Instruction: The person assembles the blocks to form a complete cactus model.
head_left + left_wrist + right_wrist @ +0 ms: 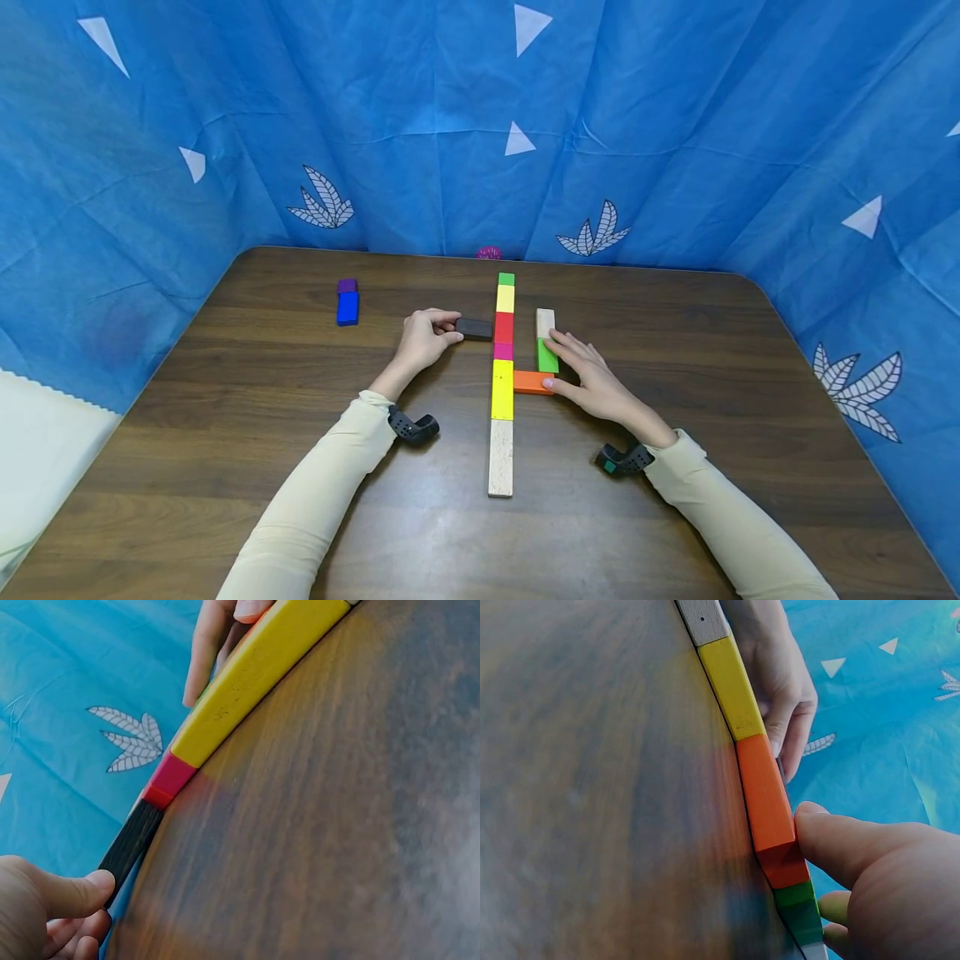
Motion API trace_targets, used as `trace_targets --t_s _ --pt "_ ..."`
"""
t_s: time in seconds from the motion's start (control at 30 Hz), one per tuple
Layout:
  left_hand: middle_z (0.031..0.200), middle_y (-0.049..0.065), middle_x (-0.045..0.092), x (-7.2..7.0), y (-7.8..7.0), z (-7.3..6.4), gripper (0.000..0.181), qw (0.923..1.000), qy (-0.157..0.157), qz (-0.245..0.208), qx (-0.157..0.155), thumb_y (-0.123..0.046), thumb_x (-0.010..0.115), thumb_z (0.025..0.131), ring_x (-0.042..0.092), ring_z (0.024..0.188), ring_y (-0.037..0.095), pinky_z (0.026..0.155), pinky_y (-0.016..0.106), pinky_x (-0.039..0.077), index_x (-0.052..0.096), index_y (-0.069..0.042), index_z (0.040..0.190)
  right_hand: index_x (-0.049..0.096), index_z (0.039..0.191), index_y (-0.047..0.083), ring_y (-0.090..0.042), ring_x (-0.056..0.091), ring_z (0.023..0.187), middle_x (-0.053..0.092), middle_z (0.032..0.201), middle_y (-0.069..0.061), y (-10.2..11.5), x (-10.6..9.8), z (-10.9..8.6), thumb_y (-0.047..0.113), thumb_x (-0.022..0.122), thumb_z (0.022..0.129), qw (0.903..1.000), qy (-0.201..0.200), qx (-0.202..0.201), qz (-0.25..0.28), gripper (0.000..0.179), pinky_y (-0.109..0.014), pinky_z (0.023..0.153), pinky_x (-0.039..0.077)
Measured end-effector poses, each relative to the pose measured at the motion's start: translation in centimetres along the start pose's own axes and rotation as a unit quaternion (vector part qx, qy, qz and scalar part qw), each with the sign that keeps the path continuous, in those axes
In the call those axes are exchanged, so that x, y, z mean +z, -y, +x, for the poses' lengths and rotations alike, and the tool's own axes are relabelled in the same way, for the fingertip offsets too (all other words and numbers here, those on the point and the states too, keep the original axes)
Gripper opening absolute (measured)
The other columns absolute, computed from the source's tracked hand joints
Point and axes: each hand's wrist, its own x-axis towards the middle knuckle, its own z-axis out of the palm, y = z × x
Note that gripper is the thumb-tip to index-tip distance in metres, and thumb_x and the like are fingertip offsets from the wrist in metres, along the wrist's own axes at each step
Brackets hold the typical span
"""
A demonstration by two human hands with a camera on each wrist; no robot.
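Note:
My left hand (422,340) pinches a black block (476,329) between thumb and fingers; its far end meets the left side of a long row of blocks. In that row a red block (504,327), a pink block (502,351), a yellow block (502,390) and a pale wooden block (501,458) lie end to end. An orange block (531,382) juts from the row's right side. My right hand (596,383) has its thumb at the orange block's outer end and loosely extended fingers by a green block (547,357) and a whitish block (545,321).
A blue block (348,308) and a purple block (347,285) lie together at the back left of the brown wooden table (255,400). At the row's far end are a pale yellow block (506,298) and a small green block (506,279). Blue cloth (450,192) hangs behind.

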Motion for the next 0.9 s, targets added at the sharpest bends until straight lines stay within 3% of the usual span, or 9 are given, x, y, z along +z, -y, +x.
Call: trace_targets --t_s 0.33,0.9 --pt "0.108 0.016 0.069 0.06 -0.17 0.03 0.035 0.9997 0.023 0.003 -0.006 -0.004 0.075 0.083 0.067 0.087 0.026 0.079 0.037 0.056 0.070 0.001 0.117 0.036 0.152 0.010 -0.037 0.015 0.150 0.024 0.162 -0.012 0.12 0.01 0.08 0.033 0.065 0.094 1.0000 0.002 0.005 -0.002 0.069 -0.063 0.119 0.003" --pt "0.104 0.015 0.070 0.33 -0.03 0.01 0.035 0.9997 0.016 0.012 0.014 -0.002 0.076 0.081 0.067 0.085 0.024 0.076 0.032 0.053 0.070 0.001 0.116 0.037 0.151 0.009 -0.039 0.016 0.150 0.025 0.161 -0.013 0.12 0.01 -0.02 0.031 0.065 0.094 1.0000 -0.004 -0.008 0.001 0.068 -0.063 0.118 0.004"
